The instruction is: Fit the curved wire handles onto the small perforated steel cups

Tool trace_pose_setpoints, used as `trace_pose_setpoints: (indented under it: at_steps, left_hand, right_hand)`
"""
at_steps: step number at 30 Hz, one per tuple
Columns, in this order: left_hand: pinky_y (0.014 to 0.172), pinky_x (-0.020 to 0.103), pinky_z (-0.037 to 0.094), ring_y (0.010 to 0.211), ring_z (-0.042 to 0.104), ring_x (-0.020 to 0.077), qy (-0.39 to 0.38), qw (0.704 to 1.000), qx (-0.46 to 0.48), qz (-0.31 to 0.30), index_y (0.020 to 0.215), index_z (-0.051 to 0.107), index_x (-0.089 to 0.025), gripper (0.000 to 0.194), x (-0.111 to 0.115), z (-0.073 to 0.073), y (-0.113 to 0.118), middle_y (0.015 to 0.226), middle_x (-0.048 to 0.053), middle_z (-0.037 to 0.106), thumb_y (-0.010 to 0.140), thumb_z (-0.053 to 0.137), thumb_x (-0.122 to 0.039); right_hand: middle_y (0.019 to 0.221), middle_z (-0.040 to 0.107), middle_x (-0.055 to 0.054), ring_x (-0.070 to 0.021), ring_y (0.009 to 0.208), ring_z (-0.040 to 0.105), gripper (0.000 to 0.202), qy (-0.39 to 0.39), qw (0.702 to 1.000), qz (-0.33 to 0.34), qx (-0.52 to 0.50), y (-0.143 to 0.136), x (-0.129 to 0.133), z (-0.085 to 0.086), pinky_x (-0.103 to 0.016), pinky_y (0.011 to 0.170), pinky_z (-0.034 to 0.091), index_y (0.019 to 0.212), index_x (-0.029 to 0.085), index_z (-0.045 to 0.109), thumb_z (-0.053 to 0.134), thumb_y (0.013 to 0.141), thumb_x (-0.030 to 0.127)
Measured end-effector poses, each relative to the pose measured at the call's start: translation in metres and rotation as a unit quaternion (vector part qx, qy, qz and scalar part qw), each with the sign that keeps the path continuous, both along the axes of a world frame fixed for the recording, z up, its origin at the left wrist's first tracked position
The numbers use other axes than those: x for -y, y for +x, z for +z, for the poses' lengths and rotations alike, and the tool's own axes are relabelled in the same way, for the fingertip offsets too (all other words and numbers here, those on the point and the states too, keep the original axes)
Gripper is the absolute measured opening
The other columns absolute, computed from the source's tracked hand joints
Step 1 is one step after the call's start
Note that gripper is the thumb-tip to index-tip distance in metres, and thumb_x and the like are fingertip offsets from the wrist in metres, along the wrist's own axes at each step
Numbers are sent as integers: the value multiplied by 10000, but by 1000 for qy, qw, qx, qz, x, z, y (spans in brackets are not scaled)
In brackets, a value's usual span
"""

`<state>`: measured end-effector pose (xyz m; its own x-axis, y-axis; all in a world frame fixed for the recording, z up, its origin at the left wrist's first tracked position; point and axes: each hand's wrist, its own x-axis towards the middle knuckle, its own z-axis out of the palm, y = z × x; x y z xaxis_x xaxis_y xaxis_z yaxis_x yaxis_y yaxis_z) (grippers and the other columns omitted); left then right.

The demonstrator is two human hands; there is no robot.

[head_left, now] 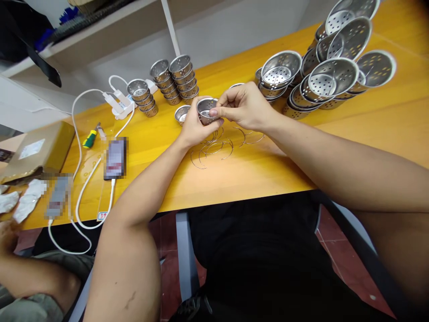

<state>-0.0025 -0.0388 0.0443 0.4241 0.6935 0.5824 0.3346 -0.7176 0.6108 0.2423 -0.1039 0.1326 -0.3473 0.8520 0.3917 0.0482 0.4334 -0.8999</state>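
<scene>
My left hand [195,124] is wrapped round a small perforated metal cup [205,107], its open top tilted toward me. My right hand [243,106] is closed in a pinch at the cup's right rim, its thumb over the opening; whatever it grips there is too small to make out. Several thin curved wires [217,146] lie on the yellow table [201,188] just below my hands, and more wires [248,136] lie under my right wrist. Another small cup [182,114] stands left of my left hand, and the rim of one more [237,85] shows behind my right hand.
Stacks of small cups [181,67] stand at the back left, larger perforated cups [333,78] at the right. A phone [115,158], white cables, a power strip [122,105], a green screwdriver [90,139] and a cardboard box [43,152] lie left. Another person's arm [36,277] is at lower left.
</scene>
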Motion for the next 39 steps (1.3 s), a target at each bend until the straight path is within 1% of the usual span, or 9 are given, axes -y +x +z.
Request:
trace_pose_setpoints:
  at_steps: [4, 7, 11, 18, 22, 25, 31, 34, 39]
  left_hand:
    - [1381, 612, 678, 1489, 854, 363, -3, 1000, 17, 7, 1574, 596, -322, 825, 2, 3, 1, 1532, 107, 824, 1012, 1017, -755]
    - [1380, 625, 688, 1477, 864, 354, -18, 999, 37, 16, 1602, 573, -337, 838, 0, 3, 0, 1537, 115, 826, 1039, 978, -807]
    - [1434, 660, 652, 1528, 835, 376, -9, 999, 49, 18, 1605, 572, -337, 853, -8, -1, -6, 1556, 134, 818, 1030, 977, -819]
    - [1432, 623, 651, 1516, 837, 344, 34, 996, 76, 20, 1644, 547, -357, 832, -32, -19, -12, 1575, 107, 779, 1038, 999, -705]
    - [1465, 645, 608, 1565, 807, 360, 49, 995, 90, -17, 1697, 510, -382, 867, -41, -28, -13, 1586, 97, 751, 1042, 993, -683]
    - [1469, 638, 602, 1565, 804, 355, 57, 994, 91, -22, 1704, 500, -396, 871, -34, -24, -10, 1569, 85, 759, 1047, 995, -680]
    - [1410, 626, 667, 1526, 840, 353, 9, 999, 28, 37, 1719, 480, -371, 858, -3, 0, 0, 1573, 110, 771, 1068, 953, -670]
    - [1376, 583, 698, 1542, 840, 337, 1, 999, 11, 34, 1762, 455, -389, 909, 3, 3, 3, 1638, 107, 747, 1071, 960, -694]
    - [1429, 602, 670, 1668, 780, 381, 23, 999, -9, 25, 1754, 463, -379, 1020, 4, -1, 3, 1736, 122, 724, 997, 987, -816]
  right_hand:
    - [836, 762, -66, -283, 850, 687, 789, 36, 999, -4, 21, 0, 2, -2, -462, 746, 629, 939, 304, 821, 998, 867, 1070]
    - [1197, 881, -116, -342, 984, 771, 801, 87, 994, -51, 41, 2, 8, -1, -559, 907, 704, 1211, 343, 885, 905, 933, 1094]
    - [1526, 849, -130, -441, 1269, 793, 844, 128, 983, -76, 111, 8, 11, -3, -667, 1126, 712, 1415, 402, 856, 933, 906, 1071]
    - [1594, 810, -159, -458, 1308, 821, 835, 190, 968, -73, 149, 12, 0, -17, -712, 1156, 724, 1480, 374, 852, 761, 1041, 1079]
    - [1619, 800, -149, -454, 1348, 811, 723, 204, 963, -69, 162, 12, 1, -17, -704, 1188, 719, 1442, 392, 859, 744, 1098, 1017]
    - [1670, 782, -138, -458, 1430, 778, 599, 197, 963, -62, 173, 10, 4, -16, -715, 1281, 680, 1394, 414, 876, 765, 1131, 940]
    - [1707, 739, -155, -524, 1530, 743, 486, 183, 963, -34, 196, 10, 5, -16, -831, 1396, 580, 1380, 401, 937, 840, 1113, 796]
    - [1745, 726, -151, -546, 1629, 682, 557, 190, 960, -35, 204, 9, 6, -16, -839, 1439, 545, 1507, 433, 918, 872, 1078, 785]
    - [1849, 690, -145, -572, 1797, 554, 873, 233, 951, -36, 202, 4, 6, -16, -818, 1517, 463, 1784, 412, 740, 892, 1040, 842]
